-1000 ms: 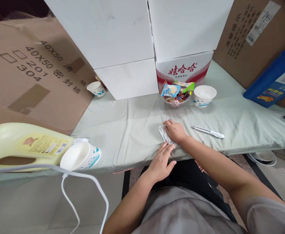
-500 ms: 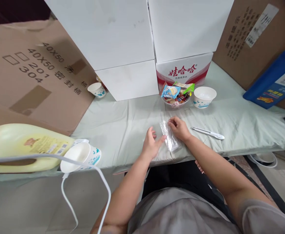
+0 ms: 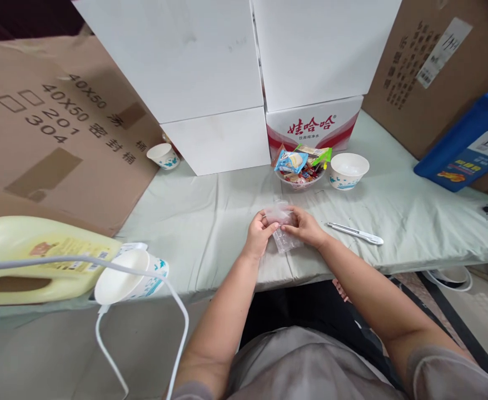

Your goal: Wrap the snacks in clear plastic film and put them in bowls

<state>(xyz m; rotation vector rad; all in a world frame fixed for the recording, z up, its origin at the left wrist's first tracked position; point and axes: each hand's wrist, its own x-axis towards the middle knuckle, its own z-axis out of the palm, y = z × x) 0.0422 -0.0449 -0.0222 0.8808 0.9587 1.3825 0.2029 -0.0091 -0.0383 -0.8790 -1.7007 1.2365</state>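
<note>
A clear plastic bag (image 3: 284, 241) is held between both hands, just over the cloth near the table's front edge. My left hand (image 3: 260, 233) pinches its left side, the thumb pressed on the film. My right hand (image 3: 304, 225) grips the right side, its thumb close to the other thumb. The bag's upper part spreads over the fingers and its lower end hangs toward me. To the right lies a white pen-shaped tool (image 3: 355, 233). Beyond the hands stands a bowl of wrapped snacks (image 3: 300, 176), with a white paper bowl (image 3: 349, 171) beside it.
White boxes (image 3: 219, 139) and a red-and-white carton (image 3: 314, 125) stand at the back. Brown cartons (image 3: 56, 183) flank both sides. A yellow jug (image 3: 48, 255), a tipped paper cup (image 3: 133, 275) and a white cable (image 3: 181, 316) are at left; a blue jug (image 3: 464, 147) is at right.
My left hand has moved up and right and taken hold of the bag, which only the right hand held before. The bag's top is now lifted and spread between the fingers.
</note>
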